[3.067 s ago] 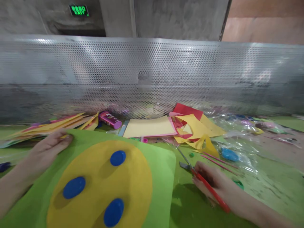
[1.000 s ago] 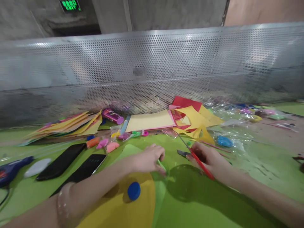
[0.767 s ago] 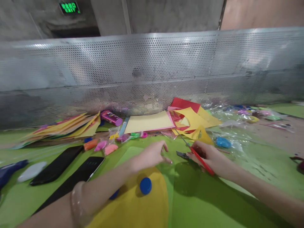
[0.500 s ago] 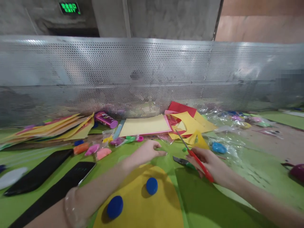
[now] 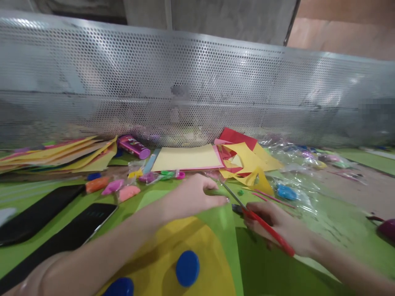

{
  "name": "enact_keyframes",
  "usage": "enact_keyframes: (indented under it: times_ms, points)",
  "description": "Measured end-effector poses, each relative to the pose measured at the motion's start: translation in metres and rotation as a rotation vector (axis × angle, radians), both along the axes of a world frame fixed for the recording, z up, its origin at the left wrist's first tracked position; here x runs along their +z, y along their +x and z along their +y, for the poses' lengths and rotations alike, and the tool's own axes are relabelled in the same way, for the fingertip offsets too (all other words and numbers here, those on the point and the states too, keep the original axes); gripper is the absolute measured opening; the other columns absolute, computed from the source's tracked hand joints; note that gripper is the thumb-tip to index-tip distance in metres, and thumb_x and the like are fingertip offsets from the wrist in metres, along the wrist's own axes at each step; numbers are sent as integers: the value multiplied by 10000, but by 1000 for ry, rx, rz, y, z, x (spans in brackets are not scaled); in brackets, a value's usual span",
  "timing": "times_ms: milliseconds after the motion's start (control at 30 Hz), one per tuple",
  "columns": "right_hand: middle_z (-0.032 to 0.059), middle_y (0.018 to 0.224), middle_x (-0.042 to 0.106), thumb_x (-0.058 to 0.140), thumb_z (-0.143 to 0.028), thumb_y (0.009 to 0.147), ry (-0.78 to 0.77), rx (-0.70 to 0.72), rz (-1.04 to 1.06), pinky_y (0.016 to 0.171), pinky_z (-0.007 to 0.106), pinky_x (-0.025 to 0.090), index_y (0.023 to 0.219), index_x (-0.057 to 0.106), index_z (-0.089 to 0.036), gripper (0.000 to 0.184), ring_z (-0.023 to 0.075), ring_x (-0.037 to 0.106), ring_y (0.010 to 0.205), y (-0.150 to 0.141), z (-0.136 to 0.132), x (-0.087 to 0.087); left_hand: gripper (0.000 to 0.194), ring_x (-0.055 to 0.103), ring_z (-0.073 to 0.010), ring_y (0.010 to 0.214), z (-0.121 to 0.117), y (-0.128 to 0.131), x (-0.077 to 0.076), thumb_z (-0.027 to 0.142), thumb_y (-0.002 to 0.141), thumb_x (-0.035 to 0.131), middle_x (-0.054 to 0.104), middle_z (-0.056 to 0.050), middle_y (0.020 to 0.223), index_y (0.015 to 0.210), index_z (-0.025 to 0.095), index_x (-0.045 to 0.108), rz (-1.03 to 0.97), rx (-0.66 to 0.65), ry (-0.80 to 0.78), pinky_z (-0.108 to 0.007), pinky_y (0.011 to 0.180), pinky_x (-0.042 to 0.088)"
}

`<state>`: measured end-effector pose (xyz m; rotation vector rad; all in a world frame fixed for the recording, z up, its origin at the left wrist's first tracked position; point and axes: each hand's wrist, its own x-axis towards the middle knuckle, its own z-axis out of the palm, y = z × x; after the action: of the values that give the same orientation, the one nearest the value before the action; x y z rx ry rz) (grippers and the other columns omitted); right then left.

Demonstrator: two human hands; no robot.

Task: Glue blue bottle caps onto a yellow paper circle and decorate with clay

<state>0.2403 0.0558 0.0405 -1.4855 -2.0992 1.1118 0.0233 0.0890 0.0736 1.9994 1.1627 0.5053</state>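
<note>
My right hand (image 5: 280, 224) grips red-handled scissors (image 5: 268, 231), their blades pointing forward and left. By the scissors and close under this hand, the dark blade of another tool (image 5: 237, 209) shows; its handle is mostly hidden. My left hand (image 5: 191, 197) hovers palm down over a light green sheet (image 5: 226, 230), thumb and forefinger apart, with nothing clear between them. Below it lies a rounded yellow paper shape (image 5: 212, 250), partly covered by my left forearm. Two blue discs (image 5: 187, 268) sit on the yellow shape, the left one cut off by the frame's bottom edge.
Coloured paper (image 5: 188, 158) and yellow cut scraps (image 5: 247, 158) lie at the back, before a perforated metal screen (image 5: 197, 82). Bagged clay (image 5: 129, 193), a purple tube (image 5: 134, 146) and a phone (image 5: 89, 222) are on the left. A blue lump (image 5: 286, 192) lies right in clear plastic.
The view has tilted down and come closer. My left hand has moved right, towards the scissors. The scissors have shifted slightly down and right; pink strips now show beyond my right hand.
</note>
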Motion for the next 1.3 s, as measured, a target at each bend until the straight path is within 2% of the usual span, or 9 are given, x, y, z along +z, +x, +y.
enact_keyframes:
  times_ms: [167, 267, 400, 633, 1100, 1300]
  points:
    - [-52, 614, 365, 436, -461, 838, -37, -4, 15, 431, 219, 356, 765, 460, -195, 277, 103, 376, 500, -4, -5, -3, 288, 343, -97, 512, -5, 2, 1, 463, 682, 589, 402, 55, 557, 628, 186, 532, 20, -12, -9, -236, 478, 231]
    - [-52, 618, 357, 451, -499, 818, -27, 3, 35, 433, 212, 332, 726, 435, -196, 317, 99, 352, 511, -5, -7, -4, 283, 315, -95, 500, -5, 2, 0, 457, 671, 596, 367, 56, 544, 625, 183, 539, 34, 7, -6, -240, 467, 218]
    - [-54, 601, 346, 442, -503, 824, -15, 10, 43, 435, 214, 317, 681, 399, -205, 333, 102, 345, 512, -6, -7, -5, 280, 343, -103, 520, -4, 1, -3, 464, 677, 588, 421, 44, 584, 717, 188, 613, 11, -11, -24, -242, 479, 230]
    - [-50, 614, 360, 441, -492, 818, -53, 5, 43, 418, 214, 353, 736, 418, -200, 304, 102, 371, 497, -7, -10, -3, 286, 312, -98, 507, -4, 1, -3, 472, 685, 588, 376, 48, 569, 661, 188, 562, 7, -23, -12, -244, 470, 205]
    - [-44, 611, 371, 436, -445, 840, -34, 8, 57, 446, 221, 345, 724, 443, -194, 276, 103, 373, 508, -6, -9, -8, 299, 307, -88, 493, -3, 1, -3, 446, 686, 585, 349, 58, 545, 590, 186, 474, -6, -32, -10, -248, 464, 183]
    - [-52, 612, 352, 404, -399, 866, -45, 34, 24, 455, 222, 339, 711, 412, -204, 249, 101, 370, 511, -4, -7, -9, 284, 336, -101, 506, -4, -1, 0, 474, 669, 590, 377, 52, 554, 712, 193, 594, 44, -2, -22, -232, 461, 227]
